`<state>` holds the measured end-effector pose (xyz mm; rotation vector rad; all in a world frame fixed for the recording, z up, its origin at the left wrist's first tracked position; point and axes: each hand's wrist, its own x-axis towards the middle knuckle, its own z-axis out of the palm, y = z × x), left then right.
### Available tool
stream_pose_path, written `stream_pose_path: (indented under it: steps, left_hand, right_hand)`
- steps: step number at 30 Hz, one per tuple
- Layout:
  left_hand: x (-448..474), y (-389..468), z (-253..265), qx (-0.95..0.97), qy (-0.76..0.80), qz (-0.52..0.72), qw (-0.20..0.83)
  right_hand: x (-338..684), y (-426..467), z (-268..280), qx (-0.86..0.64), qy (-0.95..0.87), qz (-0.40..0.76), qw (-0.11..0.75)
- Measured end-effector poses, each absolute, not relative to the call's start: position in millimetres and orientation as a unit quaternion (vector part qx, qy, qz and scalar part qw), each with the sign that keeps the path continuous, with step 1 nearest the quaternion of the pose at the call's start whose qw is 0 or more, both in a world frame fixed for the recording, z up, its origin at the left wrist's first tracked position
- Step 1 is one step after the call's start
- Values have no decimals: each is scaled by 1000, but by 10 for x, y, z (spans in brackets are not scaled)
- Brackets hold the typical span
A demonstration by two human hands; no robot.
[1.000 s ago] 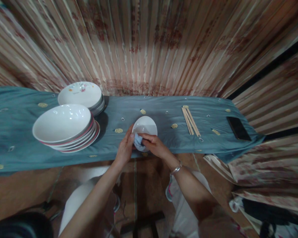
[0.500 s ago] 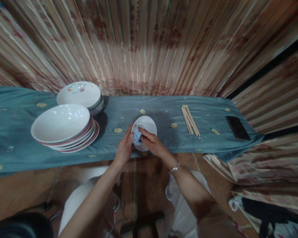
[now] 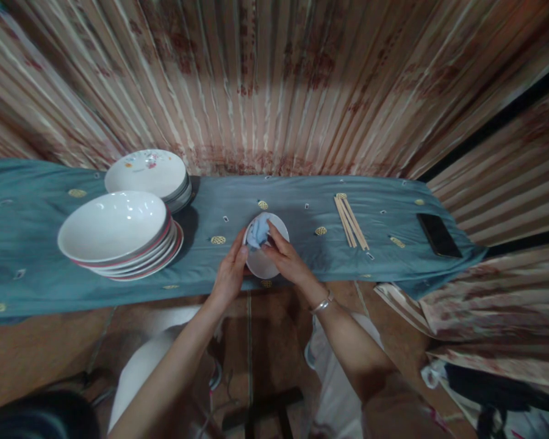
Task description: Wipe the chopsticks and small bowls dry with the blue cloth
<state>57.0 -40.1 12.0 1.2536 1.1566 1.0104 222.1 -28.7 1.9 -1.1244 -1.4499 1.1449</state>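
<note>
Small white round ceramic bowl (image 3: 262, 267): landmark; red-banded white ceramic bowl stack (image 3: 114, 225) left, pale wooden chopsticks (image 3: 357, 227) right.
Crumpled light-blue cloth (image 3: 258, 230): over bowl's far half.
Left hand (image 3: 230, 268): gripping bowl's left rim.
Right hand (image 3: 287, 259): pinching cloth.
Wiping, likely: steady rim, press cloth flat, circle evenly.
Axis: bowl mouth up, round, no long axis; cloth's unclear.

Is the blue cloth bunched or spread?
Bunched: the blue cloth is a crumpled wad in the right hand, covering only part of the small white bowl.

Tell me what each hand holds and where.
Left hand: white bowl, by its left side. Right hand: crumpled blue cloth, by its right side.
</note>
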Motion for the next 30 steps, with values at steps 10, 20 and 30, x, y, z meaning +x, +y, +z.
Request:
stream_pose_path:
  steps: [10,20,30]
  left_hand:
    - [575,-400,125,536,502,423,531]
    - [575,-408,131,528,497,429,539]
    - [580,-397,102,554,496,428,515]
  right_hand:
    - [2260,-247,-4,-486,-585,438,479]
    - [2163,-319,156,-543,-548,330,544]
    - [2127,-441,321,-552,-636,194,502]
